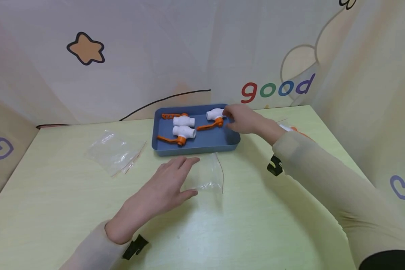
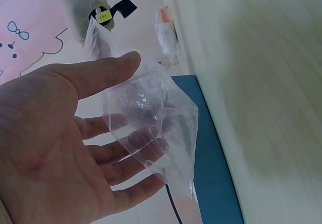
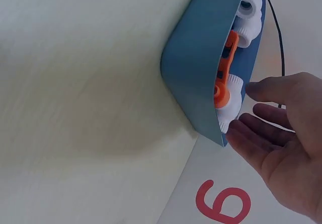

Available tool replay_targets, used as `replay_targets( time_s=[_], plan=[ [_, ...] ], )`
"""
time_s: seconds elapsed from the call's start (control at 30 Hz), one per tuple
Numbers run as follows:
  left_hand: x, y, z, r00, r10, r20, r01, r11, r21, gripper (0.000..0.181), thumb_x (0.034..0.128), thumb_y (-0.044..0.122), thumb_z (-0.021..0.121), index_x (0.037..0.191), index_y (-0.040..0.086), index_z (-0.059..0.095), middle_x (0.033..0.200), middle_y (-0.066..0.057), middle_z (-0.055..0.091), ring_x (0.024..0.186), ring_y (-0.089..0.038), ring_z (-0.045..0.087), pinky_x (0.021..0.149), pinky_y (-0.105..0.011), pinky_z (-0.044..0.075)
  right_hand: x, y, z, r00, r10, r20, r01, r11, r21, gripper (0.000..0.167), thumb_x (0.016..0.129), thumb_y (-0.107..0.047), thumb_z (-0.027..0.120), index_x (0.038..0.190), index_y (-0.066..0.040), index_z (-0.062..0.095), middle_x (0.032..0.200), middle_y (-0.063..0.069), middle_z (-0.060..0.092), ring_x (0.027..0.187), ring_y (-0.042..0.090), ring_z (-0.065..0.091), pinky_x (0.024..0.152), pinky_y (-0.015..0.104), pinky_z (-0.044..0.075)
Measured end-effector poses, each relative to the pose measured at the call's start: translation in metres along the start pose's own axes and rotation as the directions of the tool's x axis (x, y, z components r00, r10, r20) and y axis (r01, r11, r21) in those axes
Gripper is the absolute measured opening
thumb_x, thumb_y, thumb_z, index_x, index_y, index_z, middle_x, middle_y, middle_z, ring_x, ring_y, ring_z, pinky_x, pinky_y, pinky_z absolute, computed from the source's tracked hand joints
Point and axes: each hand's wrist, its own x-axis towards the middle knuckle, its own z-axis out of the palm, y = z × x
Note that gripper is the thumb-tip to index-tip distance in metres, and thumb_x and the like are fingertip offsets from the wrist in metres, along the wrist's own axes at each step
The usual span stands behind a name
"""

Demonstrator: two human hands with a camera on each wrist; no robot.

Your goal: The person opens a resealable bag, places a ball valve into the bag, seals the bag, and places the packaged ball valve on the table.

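Note:
A blue tray (image 1: 196, 150) holds several white valves with orange handles. At its right end, my right hand (image 1: 244, 119) reaches over the rim beside one white valve (image 1: 215, 114); in the right wrist view that hand (image 3: 282, 138) has parted, bent fingers close to the valve (image 3: 231, 103), and contact cannot be told. In front of the tray, my left hand (image 1: 165, 185) is at a clear plastic bag (image 1: 206, 174), thumb and fingers spread apart. The left wrist view shows the bag (image 2: 151, 118) against the fingers of that hand (image 2: 75, 138), which are not closed round it.
More clear bags (image 1: 113, 152) lie on the table (image 1: 64, 206) left of the tray. A bagged item with white and orange parts (image 1: 286, 127) lies on the right, partly hidden by my right forearm. A printed curtain (image 1: 148, 48) stands behind the table.

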Motion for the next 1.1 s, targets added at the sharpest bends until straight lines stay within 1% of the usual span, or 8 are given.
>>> replay_targets(
  time_s=[0.17,0.3,0.47,0.53,0.63,0.8,0.97,1.1],
  plan=[
    [0.0,0.0,0.0,1.0,0.001,0.005,-0.001,1.0,0.004,0.08,0.087,0.031,0.085,0.151,0.007,0.045,0.133,-0.011,0.058,0.122,-0.027,0.055,0.103,-0.052,0.045,0.012,-0.004,-0.001,0.998,0.013,0.054,-0.011,0.999,-0.049,0.054,0.094,-0.01,0.07,0.142,0.006,0.052,0.137,0.023,0.058,0.121,0.037,0.055,0.109,0.049,0.043],
    [0.0,0.0,0.0,1.0,-0.003,0.014,0.003,1.0,0.002,0.079,0.0871,0.031,0.085,0.151,0.007,0.045,0.132,-0.011,0.058,0.119,-0.027,0.056,0.103,-0.052,0.046,0.02,-0.008,-0.001,0.997,0.03,0.073,-0.025,0.997,-0.068,0.062,0.093,-0.012,0.073,0.147,0.005,0.047,0.144,0.022,0.054,0.128,0.037,0.051,0.112,0.05,0.04],
    [-0.001,0.0,0.0,1.0,-0.013,0.027,0.013,1.0,-0.005,0.08,0.0871,0.032,0.085,0.152,0.008,0.045,0.131,-0.01,0.058,0.116,-0.025,0.057,0.103,-0.051,0.046,0.025,-0.011,0.0,0.993,0.055,0.101,-0.049,0.997,-0.064,0.066,0.092,-0.011,0.073,0.149,0.004,0.043,0.144,0.021,0.053,0.125,0.036,0.051,0.111,0.049,0.041],
    [0.0,0.0,0.0,0.999,-0.013,0.03,0.013,1.0,-0.006,0.08,0.0873,0.032,0.085,0.152,0.008,0.045,0.131,-0.01,0.058,0.116,-0.025,0.057,0.103,-0.051,0.046,0.027,-0.011,0.001,0.993,0.053,0.104,-0.048,0.997,-0.055,0.065,0.092,-0.01,0.072,0.149,0.003,0.043,0.142,0.02,0.053,0.123,0.035,0.051,0.11,0.048,0.042],
    [0.0,0.001,0.0,0.999,-0.011,0.032,0.011,1.0,-0.006,0.08,0.0872,0.032,0.085,0.152,0.008,0.045,0.131,-0.01,0.059,0.115,-0.025,0.058,0.103,-0.052,0.046,0.028,-0.01,0.003,0.99,0.069,0.12,-0.064,0.997,-0.048,0.068,0.092,-0.01,0.072,0.151,0.001,0.04,0.145,0.02,0.051,0.124,0.035,0.049,0.111,0.048,0.041],
    [0.0,0.001,0.001,1.0,-0.005,0.026,0.005,1.0,-0.002,0.079,0.0872,0.031,0.085,0.151,0.008,0.045,0.129,-0.01,0.059,0.114,-0.026,0.058,0.102,-0.052,0.046,0.032,-0.008,0.008,0.982,0.1,0.158,-0.09,0.994,-0.068,0.071,0.093,-0.01,0.07,0.154,0.0,0.036,0.15,0.02,0.047,0.126,0.035,0.048,0.112,0.049,0.04],
    [-0.001,0.001,0.0,1.0,-0.009,0.025,0.009,1.0,-0.008,0.079,0.0871,0.031,0.085,0.151,0.008,0.045,0.13,-0.01,0.059,0.115,-0.026,0.058,0.102,-0.052,0.046,0.033,-0.008,0.01,0.989,0.081,0.124,-0.07,0.994,-0.084,0.068,0.09,-0.008,0.074,0.15,0.0,0.043,0.145,0.02,0.05,0.123,0.035,0.049,0.111,0.048,0.042],
    [-0.001,0.001,0.0,1.0,-0.001,0.019,0.001,1.0,-0.006,0.079,0.0874,0.031,0.085,0.151,0.007,0.045,0.13,-0.01,0.059,0.115,-0.026,0.058,0.102,-0.052,0.045,0.034,-0.01,0.012,0.992,0.057,0.116,-0.046,0.994,-0.098,0.065,0.088,-0.003,0.076,0.147,-0.001,0.048,0.143,0.021,0.051,0.123,0.035,0.049,0.11,0.048,0.042]
  ],
)
